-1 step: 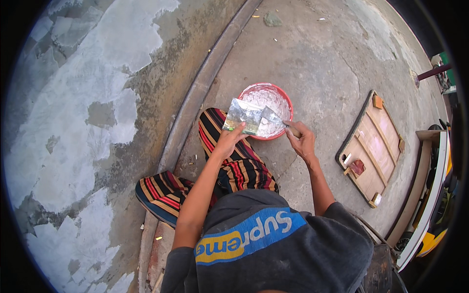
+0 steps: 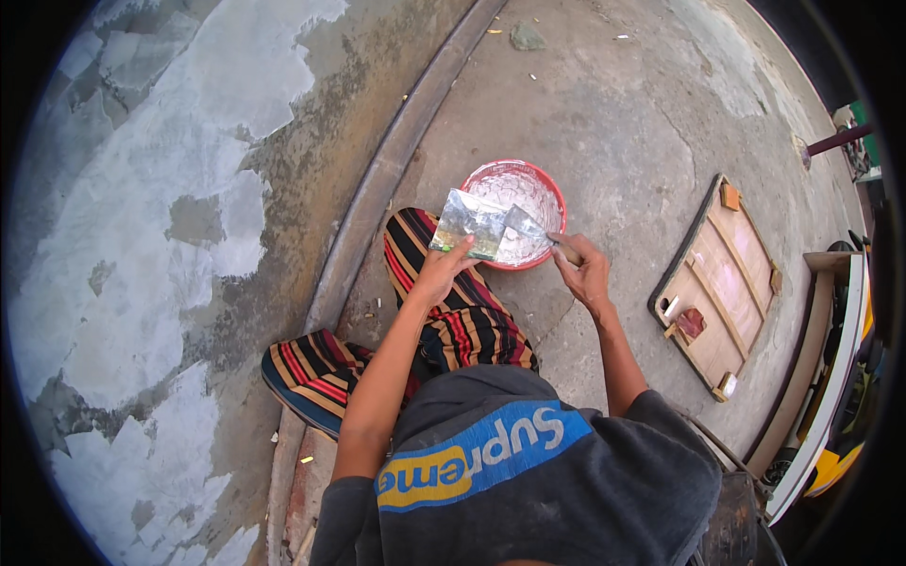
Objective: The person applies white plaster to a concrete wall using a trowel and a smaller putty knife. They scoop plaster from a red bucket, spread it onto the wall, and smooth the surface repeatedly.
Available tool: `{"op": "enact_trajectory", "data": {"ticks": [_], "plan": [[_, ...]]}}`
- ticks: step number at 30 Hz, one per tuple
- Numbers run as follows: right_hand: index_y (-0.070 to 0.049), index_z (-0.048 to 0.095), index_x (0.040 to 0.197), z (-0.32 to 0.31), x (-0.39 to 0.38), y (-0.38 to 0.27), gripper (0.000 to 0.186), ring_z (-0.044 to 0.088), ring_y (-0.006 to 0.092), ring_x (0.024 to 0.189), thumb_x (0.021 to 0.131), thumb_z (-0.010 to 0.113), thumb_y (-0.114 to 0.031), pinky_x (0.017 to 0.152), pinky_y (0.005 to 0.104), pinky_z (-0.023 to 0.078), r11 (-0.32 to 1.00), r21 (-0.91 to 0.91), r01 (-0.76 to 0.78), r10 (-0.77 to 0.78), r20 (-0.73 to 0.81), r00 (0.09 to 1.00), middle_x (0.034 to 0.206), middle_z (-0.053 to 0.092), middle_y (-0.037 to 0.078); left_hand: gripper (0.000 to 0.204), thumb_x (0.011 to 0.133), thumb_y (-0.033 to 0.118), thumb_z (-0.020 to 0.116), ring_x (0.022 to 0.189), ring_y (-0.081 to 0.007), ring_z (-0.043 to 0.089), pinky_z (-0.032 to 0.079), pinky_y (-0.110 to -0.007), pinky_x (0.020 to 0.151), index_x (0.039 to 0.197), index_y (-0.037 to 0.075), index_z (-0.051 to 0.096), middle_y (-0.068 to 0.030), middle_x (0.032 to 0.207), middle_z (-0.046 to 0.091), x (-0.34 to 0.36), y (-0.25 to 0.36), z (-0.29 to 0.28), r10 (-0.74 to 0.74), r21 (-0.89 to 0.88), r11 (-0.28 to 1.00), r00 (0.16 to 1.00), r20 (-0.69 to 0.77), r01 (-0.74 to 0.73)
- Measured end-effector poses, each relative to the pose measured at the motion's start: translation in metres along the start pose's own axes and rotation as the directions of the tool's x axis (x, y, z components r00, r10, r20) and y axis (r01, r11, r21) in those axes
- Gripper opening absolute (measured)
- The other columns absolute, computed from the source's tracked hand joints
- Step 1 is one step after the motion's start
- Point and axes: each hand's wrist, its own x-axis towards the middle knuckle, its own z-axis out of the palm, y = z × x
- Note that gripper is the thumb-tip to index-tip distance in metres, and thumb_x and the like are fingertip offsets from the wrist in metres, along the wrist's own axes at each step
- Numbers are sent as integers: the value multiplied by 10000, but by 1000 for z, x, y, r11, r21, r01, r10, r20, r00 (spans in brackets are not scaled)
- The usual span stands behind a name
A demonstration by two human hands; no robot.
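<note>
Between my knee and the floor ahead stands a red tub (image 2: 562,201), its inside smeared with white paste (image 2: 514,183). My left hand (image 2: 444,274) grips a flat, shiny rectangular metal plate (image 2: 469,224) by its near edge, thumb on top. The plate is over the tub's left side. A putty knife (image 2: 527,226) is in my right hand (image 2: 583,272), fingers wrapped round its handle. Its blade lies over the tub with its edge against the plate's right side. Some white paste shows near the blade; how much sits on it I cannot tell.
A patchy, white-smeared wall (image 2: 226,113) rises on the left, with a pipe (image 2: 377,179) along its foot. A wooden panel with battens (image 2: 727,274) lies on the concrete floor at right. Beyond it stands a white-edged board (image 2: 840,377). A stone (image 2: 527,37) lies far ahead.
</note>
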Motion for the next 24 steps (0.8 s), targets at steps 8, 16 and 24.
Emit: {"op": "enact_trajectory", "data": {"ticks": [8, 16, 24], "plan": [[-120, 758, 1060, 2, 9, 0, 232, 689, 268, 858, 830, 733, -131, 756, 344, 527, 996, -45, 77, -78, -15, 997, 931, 718, 110, 586, 979, 277, 630, 1265, -280, 534, 456, -468, 1048, 1395, -83, 429, -182, 1389, 527, 1, 22, 5, -22, 114, 993, 1000, -6, 23], [-107, 754, 1063, 8, 9, -3, 243, 684, 259, 847, 821, 735, -114, 760, 338, 524, 993, -4, 117, -117, -15, 993, 914, 712, 105, 567, 978, 277, 630, 1241, -266, 557, 485, -453, 1029, 1419, -17, 432, -160, 1362, 551, 4, 21, -1, -71, 161, 985, 997, 16, 68], [-55, 747, 1064, 20, 14, -23, 233, 685, 247, 872, 832, 725, -49, 794, 327, 517, 990, 43, 135, -135, -17, 991, 945, 720, 121, 508, 970, 268, 644, 1183, -236, 595, 514, -401, 963, 1361, -23, 500, -143, 1294, 606, 1, 15, 8, -65, 295, 954, 998, 10, 59]]}}
